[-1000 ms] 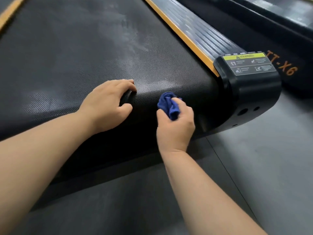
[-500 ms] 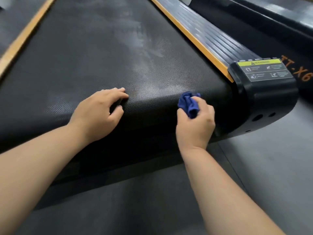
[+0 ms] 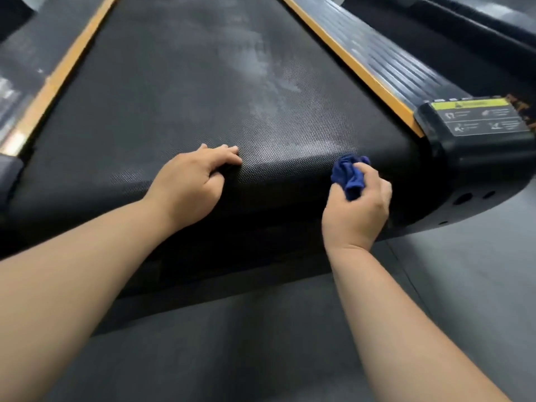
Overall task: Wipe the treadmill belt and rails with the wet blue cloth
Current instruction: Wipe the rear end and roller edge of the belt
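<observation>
The black textured treadmill belt point(image 3: 203, 82) runs away from me, with pale smeared patches near its middle. My right hand point(image 3: 356, 210) grips a bunched blue cloth point(image 3: 349, 175) against the belt's rounded rear edge, right of centre. My left hand point(image 3: 191, 181) rests on the same rear edge, fingers curled over the belt surface with the thumb below. The right ribbed rail point(image 3: 385, 62) has an orange strip along its inner side. The left rail point(image 3: 32, 71) also carries an orange strip and looks blurred.
A black end cap point(image 3: 478, 146) with a yellow warning label closes the right rail's rear corner. Another dark machine frame point(image 3: 478, 33) lies beyond it at the top right. Grey rubber floor point(image 3: 464, 285) spreads below and to the right.
My right hand with the cloth has slid to the right along the belt's rear edge. The view has shifted left, bringing the left rail into sight. My left hand has stayed on the edge.
</observation>
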Demonstrator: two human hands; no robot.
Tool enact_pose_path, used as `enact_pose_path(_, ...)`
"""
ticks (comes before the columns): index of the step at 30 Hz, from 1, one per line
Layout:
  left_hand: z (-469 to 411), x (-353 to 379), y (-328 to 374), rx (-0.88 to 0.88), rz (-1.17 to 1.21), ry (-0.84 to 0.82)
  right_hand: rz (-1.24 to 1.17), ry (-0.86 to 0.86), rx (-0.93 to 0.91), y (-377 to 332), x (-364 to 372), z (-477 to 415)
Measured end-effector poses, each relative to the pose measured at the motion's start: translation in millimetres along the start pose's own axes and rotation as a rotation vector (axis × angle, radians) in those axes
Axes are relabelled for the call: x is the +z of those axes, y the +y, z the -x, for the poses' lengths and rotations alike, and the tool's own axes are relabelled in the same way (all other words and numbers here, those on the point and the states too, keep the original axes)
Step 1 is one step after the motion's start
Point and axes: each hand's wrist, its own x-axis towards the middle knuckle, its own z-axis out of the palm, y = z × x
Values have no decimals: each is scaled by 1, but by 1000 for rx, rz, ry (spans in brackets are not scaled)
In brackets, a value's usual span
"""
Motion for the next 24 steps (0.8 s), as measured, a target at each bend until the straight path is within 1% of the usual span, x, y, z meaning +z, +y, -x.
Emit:
enact_pose_path(2, -1, 1, 1, 1, 2, -5, -42, -63, -61, -13, 14, 31)
enact_pose_path(6, -2, -1, -1, 3, 5, -23, -150, -329, -213, -32, 28, 80)
enact_pose_path(7, -2, -2, 0, 0, 13, -22, -151, -345, -244, -30, 24, 77)
enact_pose_path(8, -1, -2, 0, -2, 19, -22, -134, -298, -227, -23, 18, 69)
enact_pose_path(9, 0, -2, 0, -9, 24, -19, -117, -193, -135, -12, 10, 56)
enact_pose_path(10, 2, -2, 1, -12, 28, -16, -103, -37, 43, 2, 2, 37)
enact_pose_path(11, 3, -3, 1, -17, 33, -14, -129, 126, 274, 14, -7, 16)
enact_pose_path(12, 4, -3, 1, -19, 32, -14, -162, 226, 500, 23, -12, 1)
enact_pose_path(13, 5, -3, 1, -21, 28, -16, -175, 237, 665, 27, -12, -7)
enact_pose_path(14, 4, -2, 1, -21, 24, -18, -179, 179, 741, 26, -8, -7)
enact_pose_path(15, 3, -2, 1, -17, 22, -18, -217, 119, 774, 21, 1, -2)
enact_pose_path(18, 3, -1, 1, -14, 12, -16, -333, 68, 879, -6, 25, 27)
enact_pose_path(20, 1, 0, 1, -20, -7, -10, -411, -7, 958, -15, 37, 46)
enact_pose_path(21, 1, 0, 1, -23, -23, -5, -460, -71, 1004, -20, 43, 58)
enact_pose_path(24, 0, -1, 1, -3, -49, -3, -655, -356, 1139, -41, 52, 94)
